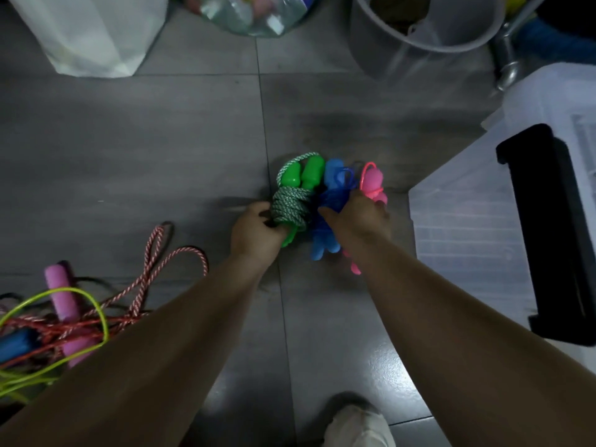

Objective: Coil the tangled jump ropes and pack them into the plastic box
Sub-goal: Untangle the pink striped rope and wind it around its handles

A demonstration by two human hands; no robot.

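Grey floor tiles point(161, 156) carry the work. Step in hand: three coiled bundles are gathered mid-floor for packing. The left hand point(253, 232) grips the green jump rope point(292, 204) around its wound cord. The right hand point(359, 217) curls over the blue jump rope point(335, 175) and pink jump rope point(374, 182).

Next move, by judgement: lift all three together and carry them to the plastic box point(458, 221) at the floor's right edge. Whether its lid is off cannot be told.

A tangled rope pile point(64, 330) lies uncoiled at the near-left corner. A clear bucket point(419, 33) and white bag point(93, 33) stand at the far edge, off the path.
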